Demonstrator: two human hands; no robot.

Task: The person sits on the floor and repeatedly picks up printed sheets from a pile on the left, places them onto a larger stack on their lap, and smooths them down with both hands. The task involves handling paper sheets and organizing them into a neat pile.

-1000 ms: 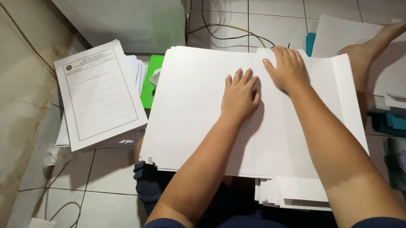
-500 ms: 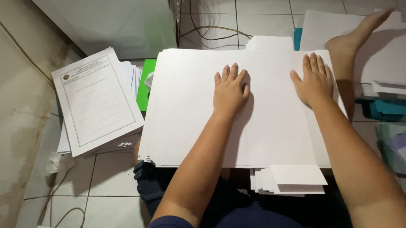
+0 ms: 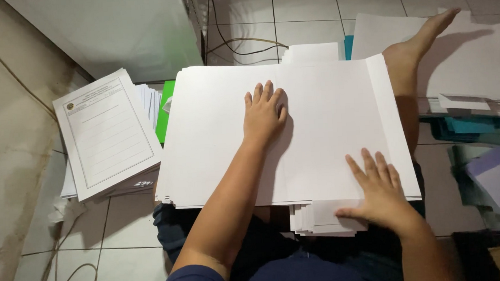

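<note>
Two hands flat on the big white sheet stack (image 3: 318, 125), which sits across the person's lap. Left hand (image 3: 264, 113) open, palm down near the stack's middle, gripping nothing. Right hand (image 3: 377, 193) open too, fingers spread at the near right edge, thumb over smaller sheets (image 3: 324, 220) poking out underneath. Printed forms pile (image 3: 108, 134) lies on the floor just left, w/ a green folder (image 3: 164, 114) between.

left hand (image 3: 264, 113), right hand (image 3: 377, 190), flat on white sheets (image 3: 215, 131)

- Left hand (image 3: 264, 113) lies flat on the paper stack (image 3: 215, 131).
- Right hand (image 3: 376, 192) rests at its near right corner.
- Printed forms (image 3: 106, 132) lie left of the stack.
</note>
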